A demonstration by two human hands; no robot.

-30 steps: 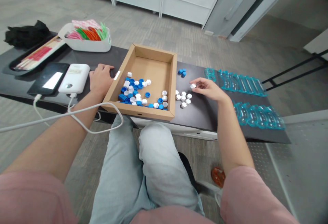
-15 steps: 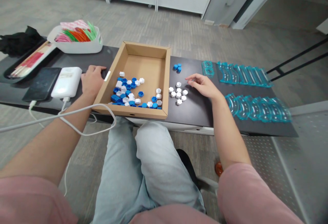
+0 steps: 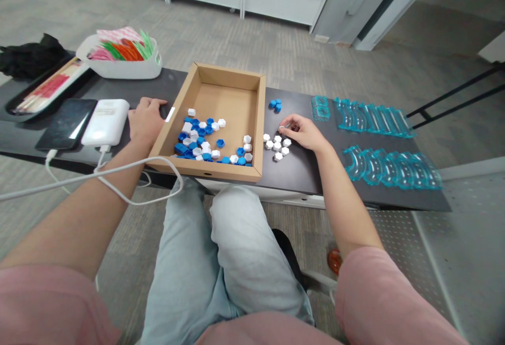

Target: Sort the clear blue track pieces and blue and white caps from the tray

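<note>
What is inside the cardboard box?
The cardboard box holds loose blue pieces and white pieces, mostly near its front wall. The far half is bare. That front wall hides anything lying right behind it.

White hexagon pieces (image 3: 276,145); blue pieces (image 3: 275,105); brown cardboard box (image 3: 224,87); teal curved pieces (image 3: 389,163).

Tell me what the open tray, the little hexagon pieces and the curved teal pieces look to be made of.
Tray: corrugated cardboard by the look, matte brown, folded walls with raw edges.
White hexagon pieces by the right hand and blue ones: probably moulded plastic, opaque, uniform colour, slight sheen.
Curved teal pieces: likely clear acrylic or similar plastic; see-through, with bright glossy edges.
</note>
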